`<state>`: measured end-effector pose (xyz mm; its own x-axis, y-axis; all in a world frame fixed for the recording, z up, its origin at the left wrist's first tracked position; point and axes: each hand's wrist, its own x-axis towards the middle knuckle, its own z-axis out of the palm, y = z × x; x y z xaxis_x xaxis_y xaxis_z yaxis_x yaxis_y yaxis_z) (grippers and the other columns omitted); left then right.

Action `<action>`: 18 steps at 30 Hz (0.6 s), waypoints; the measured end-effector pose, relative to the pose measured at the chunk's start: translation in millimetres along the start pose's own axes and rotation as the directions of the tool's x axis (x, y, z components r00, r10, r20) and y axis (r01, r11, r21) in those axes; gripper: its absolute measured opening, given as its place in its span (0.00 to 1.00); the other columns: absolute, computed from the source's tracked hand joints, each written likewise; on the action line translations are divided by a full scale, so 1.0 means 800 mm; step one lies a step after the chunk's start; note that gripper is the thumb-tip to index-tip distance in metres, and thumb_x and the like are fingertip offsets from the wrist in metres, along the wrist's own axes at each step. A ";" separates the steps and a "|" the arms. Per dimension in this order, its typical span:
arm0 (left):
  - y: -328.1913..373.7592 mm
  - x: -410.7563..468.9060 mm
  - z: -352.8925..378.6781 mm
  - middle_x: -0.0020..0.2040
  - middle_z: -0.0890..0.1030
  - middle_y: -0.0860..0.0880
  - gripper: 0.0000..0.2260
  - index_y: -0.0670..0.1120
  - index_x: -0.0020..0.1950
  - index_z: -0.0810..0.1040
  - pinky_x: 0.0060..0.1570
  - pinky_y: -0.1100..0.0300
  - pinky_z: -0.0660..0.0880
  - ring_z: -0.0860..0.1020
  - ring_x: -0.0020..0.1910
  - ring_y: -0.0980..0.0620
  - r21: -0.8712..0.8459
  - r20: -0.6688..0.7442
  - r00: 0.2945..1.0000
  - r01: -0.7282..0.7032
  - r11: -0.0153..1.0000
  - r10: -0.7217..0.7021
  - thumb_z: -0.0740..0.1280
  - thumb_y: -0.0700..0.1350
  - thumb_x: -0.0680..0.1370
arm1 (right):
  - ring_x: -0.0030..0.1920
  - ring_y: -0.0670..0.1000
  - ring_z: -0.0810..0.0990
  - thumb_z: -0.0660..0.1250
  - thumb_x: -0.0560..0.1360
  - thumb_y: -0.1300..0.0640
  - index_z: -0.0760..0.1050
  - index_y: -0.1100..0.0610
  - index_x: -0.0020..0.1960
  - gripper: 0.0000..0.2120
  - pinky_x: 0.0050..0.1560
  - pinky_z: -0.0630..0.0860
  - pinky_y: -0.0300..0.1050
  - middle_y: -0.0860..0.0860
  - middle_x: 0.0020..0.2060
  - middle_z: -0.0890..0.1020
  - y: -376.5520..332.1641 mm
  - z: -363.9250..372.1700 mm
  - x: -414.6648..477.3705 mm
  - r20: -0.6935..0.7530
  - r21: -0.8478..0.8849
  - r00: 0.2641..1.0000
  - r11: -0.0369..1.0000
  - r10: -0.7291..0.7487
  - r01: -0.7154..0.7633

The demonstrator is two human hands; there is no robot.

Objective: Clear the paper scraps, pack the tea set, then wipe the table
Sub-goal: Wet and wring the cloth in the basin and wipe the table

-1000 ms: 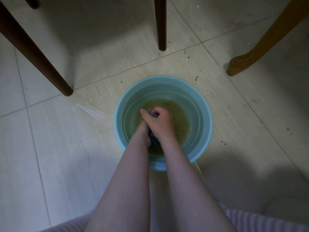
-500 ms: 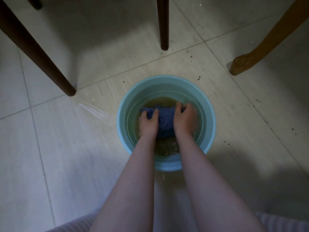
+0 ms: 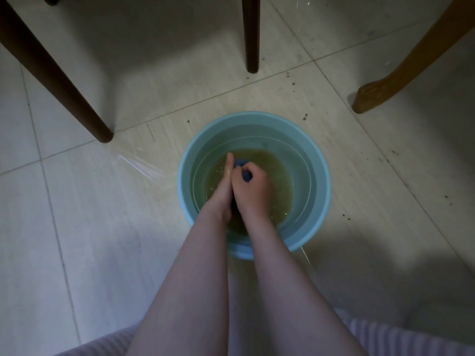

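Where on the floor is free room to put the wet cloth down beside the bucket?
Bare tiles lie left of the bucket, below the dark chair leg, and right of it, below the light wooden leg. Inside, both hands crowd the cloth.

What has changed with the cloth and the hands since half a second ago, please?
The hands came together: left hand and right hand now press side by side, bunching the blue cloth, which had been stretched between them. Both keep their hold. The bucket and murky water stayed put.

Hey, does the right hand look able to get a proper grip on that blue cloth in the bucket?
Probably yes: the right hand is already closed around the blue cloth inside the bucket, nothing between them.
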<state>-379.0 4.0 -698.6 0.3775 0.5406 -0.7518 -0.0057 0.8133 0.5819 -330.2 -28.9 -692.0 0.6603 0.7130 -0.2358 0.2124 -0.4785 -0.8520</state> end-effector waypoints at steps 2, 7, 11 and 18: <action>0.003 -0.004 0.003 0.37 0.83 0.50 0.26 0.48 0.47 0.81 0.46 0.58 0.78 0.82 0.40 0.53 -0.039 0.011 0.998 -0.058 0.998 0.058 0.56 0.67 0.77 | 0.38 0.50 0.75 0.63 0.78 0.50 0.77 0.55 0.39 0.12 0.41 0.75 0.49 0.49 0.39 0.76 0.003 0.001 0.004 -0.085 -0.141 0.991 0.986 -0.104 0.091; 0.005 -0.009 0.021 0.48 0.84 0.49 0.22 0.46 0.59 0.79 0.55 0.57 0.77 0.82 0.49 0.53 -0.039 -0.014 0.988 -0.153 0.987 0.153 0.57 0.60 0.81 | 0.40 0.48 0.72 0.60 0.81 0.49 0.79 0.57 0.46 0.14 0.39 0.65 0.42 0.51 0.45 0.76 0.002 -0.003 0.013 -0.184 -0.401 0.948 0.900 -0.261 0.170; -0.005 0.016 0.016 0.51 0.82 0.45 0.16 0.43 0.57 0.77 0.52 0.56 0.77 0.81 0.49 0.49 0.056 -0.321 0.933 -0.152 0.987 0.162 0.62 0.54 0.80 | 0.48 0.52 0.76 0.62 0.80 0.53 0.79 0.56 0.52 0.09 0.46 0.71 0.45 0.52 0.53 0.77 0.018 -0.016 0.033 -0.258 -0.239 0.966 0.968 0.008 -0.072; -0.027 0.025 -0.011 0.60 0.79 0.43 0.16 0.42 0.64 0.72 0.50 0.61 0.70 0.77 0.58 0.43 0.479 -0.429 0.833 -0.118 0.870 0.349 0.67 0.43 0.77 | 0.67 0.59 0.65 0.61 0.80 0.50 0.65 0.50 0.72 0.21 0.61 0.69 0.54 0.58 0.68 0.66 0.051 -0.028 0.032 -0.159 -0.586 0.971 0.774 0.181 -0.240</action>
<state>-379.6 -1.1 -728.9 -0.0845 0.8269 -0.5560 0.3940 0.5402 0.7436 -288.2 -41.4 -722.3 0.7941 0.5238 -0.3083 0.4278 -0.8420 -0.3286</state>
